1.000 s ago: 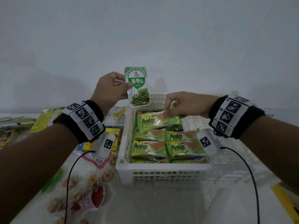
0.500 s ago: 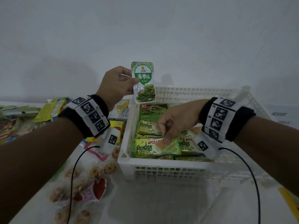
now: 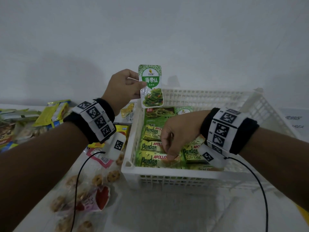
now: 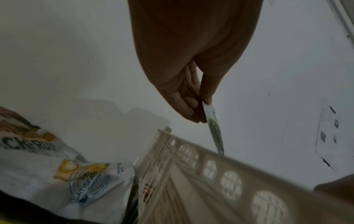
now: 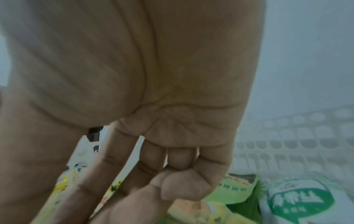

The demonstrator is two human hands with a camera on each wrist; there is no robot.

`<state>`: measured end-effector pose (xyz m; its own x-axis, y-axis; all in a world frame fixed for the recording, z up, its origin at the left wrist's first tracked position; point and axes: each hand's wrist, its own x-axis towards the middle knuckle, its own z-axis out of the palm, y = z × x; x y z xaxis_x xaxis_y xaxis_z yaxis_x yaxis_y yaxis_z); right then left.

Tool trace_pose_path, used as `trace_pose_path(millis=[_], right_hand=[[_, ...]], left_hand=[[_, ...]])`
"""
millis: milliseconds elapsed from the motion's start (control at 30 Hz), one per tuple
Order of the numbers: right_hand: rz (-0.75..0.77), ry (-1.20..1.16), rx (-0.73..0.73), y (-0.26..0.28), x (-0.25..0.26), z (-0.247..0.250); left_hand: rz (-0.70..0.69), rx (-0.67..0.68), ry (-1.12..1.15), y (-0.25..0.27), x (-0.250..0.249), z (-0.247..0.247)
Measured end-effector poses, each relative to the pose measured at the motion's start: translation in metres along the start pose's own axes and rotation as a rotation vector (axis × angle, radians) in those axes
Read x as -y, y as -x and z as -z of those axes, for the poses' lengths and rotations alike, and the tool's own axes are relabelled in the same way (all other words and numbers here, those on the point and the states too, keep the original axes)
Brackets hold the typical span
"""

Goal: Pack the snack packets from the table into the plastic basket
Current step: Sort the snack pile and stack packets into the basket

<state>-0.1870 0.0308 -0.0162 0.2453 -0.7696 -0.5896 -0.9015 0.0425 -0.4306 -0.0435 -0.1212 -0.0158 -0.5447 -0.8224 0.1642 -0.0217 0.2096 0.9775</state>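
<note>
My left hand (image 3: 139, 84) pinches a small green seaweed packet (image 3: 151, 86) by its left edge and holds it upright above the far left corner of the white plastic basket (image 3: 167, 174). The left wrist view shows that left hand (image 4: 203, 110) with the seaweed packet (image 4: 215, 131) edge-on over the basket wall (image 4: 210, 166). My right hand (image 3: 169, 156) reaches down into the basket, and its thumb and fingers pinch a green Pandan cake packet (image 3: 153, 160) at the front left. Several more Pandan packets lie in rows around it.
At the basket's back lie a dark green packet (image 3: 158, 116) and another seaweed packet (image 3: 184, 110). Left of the basket the table holds yellow packets (image 3: 55, 111), a pink packet (image 3: 100, 158) and a clear biscuit bag (image 3: 93, 185). A white wall stands close behind.
My right hand carried the Pandan packet from the back of the basket to the front left and lowered it onto the rows. My left hand kept the seaweed packet raised.
</note>
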Motion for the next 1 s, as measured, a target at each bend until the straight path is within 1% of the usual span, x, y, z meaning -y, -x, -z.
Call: trace_pose_path(millis=[67, 100, 233, 333, 400, 433, 500, 633, 733, 800, 867, 933, 1000], right_hand=[[-0.014, -0.006, -0.064, 0.003, -0.002, 0.004], [-0.021, -0.001, -0.135, 0.006, -0.004, 0.007], [-0.095, -0.064, -0.512, 0.02, -0.019, 0.025], [-0.208, -0.2, -0.753, 0.025, -0.036, 0.033], [-0.217, -0.343, -0.872, 0.024, -0.043, 0.034], [-0.195, -0.418, -0.908, 0.024, -0.044, 0.035], [-0.115, -0.532, -0.923, 0.024, -0.043, 0.036], [0.07, -0.64, -0.899, 0.024, -0.038, 0.036], [0.112, -0.764, -0.882, 0.026, -0.041, 0.037], [0.085, -0.806, -0.885, 0.029, -0.047, 0.038], [0.02, -0.818, -0.882, 0.03, -0.055, 0.037], [-0.068, -0.81, -0.866, 0.031, -0.066, 0.035], [-0.15, -0.79, -0.848, 0.03, -0.075, 0.034]], left_hand=[[0.005, 0.008, 0.005, 0.001, 0.0, -0.001], [0.007, 0.012, 0.006, 0.001, 0.0, -0.002], [0.012, 0.032, -0.011, 0.002, -0.001, -0.004], [0.013, 0.059, -0.025, 0.003, -0.002, -0.008], [0.016, 0.081, -0.022, 0.005, -0.004, -0.012], [0.016, 0.096, -0.024, 0.006, -0.005, -0.014], [0.009, 0.139, -0.04, 0.01, -0.008, -0.018], [-0.04, 0.217, -0.114, 0.014, -0.015, -0.018], [-0.098, 0.249, -0.241, 0.016, -0.018, -0.011], [-0.131, 0.263, -0.422, 0.02, -0.017, -0.003], [-0.14, 0.271, -0.587, 0.028, -0.011, 0.003], [-0.129, 0.279, -0.682, 0.037, -0.002, 0.009], [-0.077, 0.313, -0.736, 0.046, 0.009, 0.011]])
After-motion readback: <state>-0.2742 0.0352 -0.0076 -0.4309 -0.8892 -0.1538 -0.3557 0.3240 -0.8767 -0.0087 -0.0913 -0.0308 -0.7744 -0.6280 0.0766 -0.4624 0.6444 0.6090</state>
